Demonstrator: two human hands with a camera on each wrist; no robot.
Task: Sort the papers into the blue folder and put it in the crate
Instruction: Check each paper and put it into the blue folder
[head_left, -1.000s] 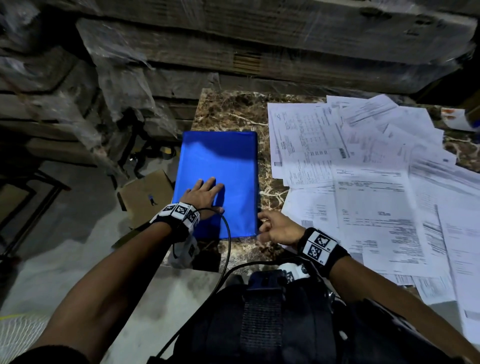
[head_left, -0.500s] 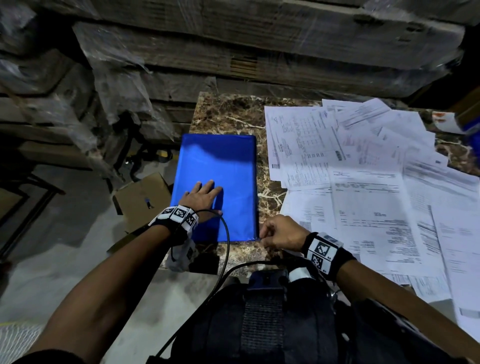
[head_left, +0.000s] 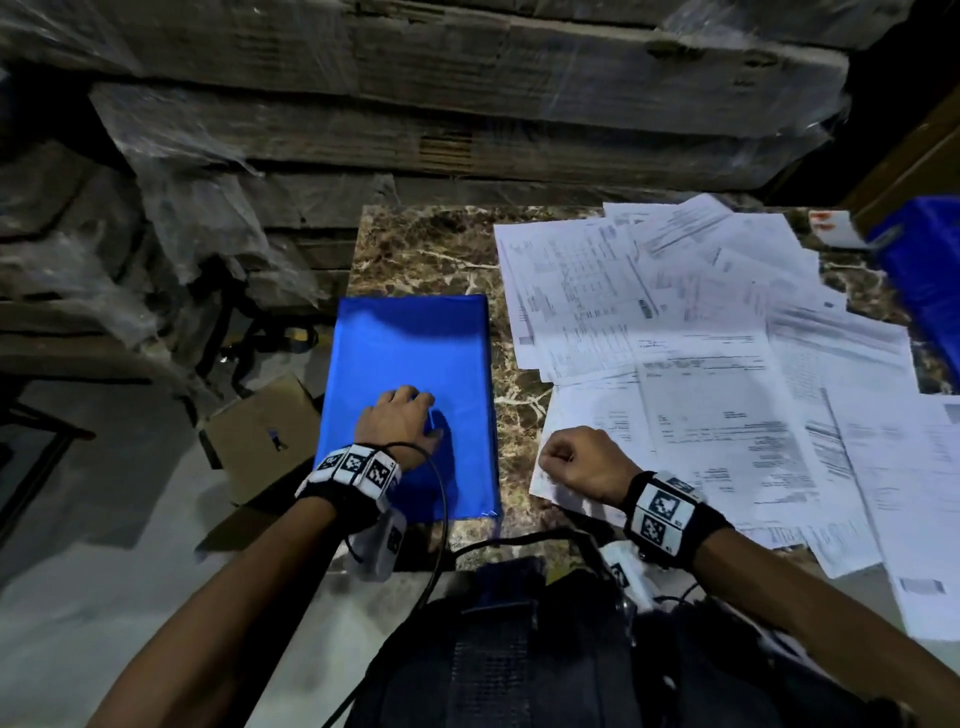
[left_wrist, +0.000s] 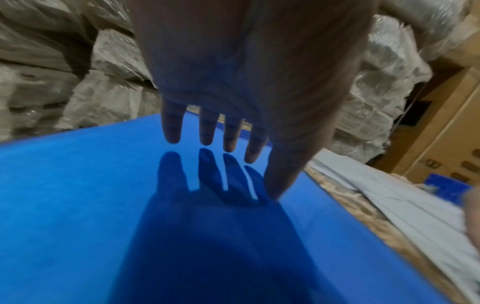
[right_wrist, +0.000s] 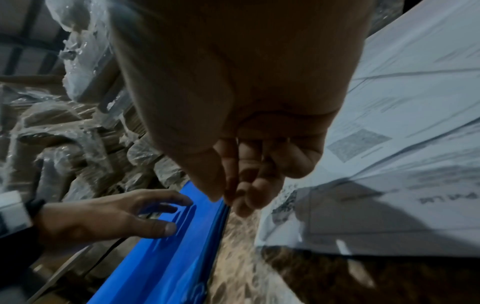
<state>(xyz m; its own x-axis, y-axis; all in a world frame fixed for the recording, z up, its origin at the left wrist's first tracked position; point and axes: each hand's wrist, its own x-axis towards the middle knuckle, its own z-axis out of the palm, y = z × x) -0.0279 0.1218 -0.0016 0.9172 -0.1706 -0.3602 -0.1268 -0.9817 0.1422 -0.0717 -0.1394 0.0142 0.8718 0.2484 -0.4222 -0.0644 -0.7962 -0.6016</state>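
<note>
My right hand (head_left: 582, 460) quit the flat blue plastic folder's (head_left: 410, 358) right edge, fingers curled empty | left hand (head_left: 397, 428) fingers spread above its cover | folder unopened, loose white printed papers (head_left: 727, 364) unsorted.

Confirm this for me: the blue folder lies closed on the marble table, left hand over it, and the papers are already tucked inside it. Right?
Not quite. The papers are not inside; the head view shows them spread loose on the marble table, to the right of the blue folder. The rest holds: the folder lies closed, with the left hand over it.
</note>
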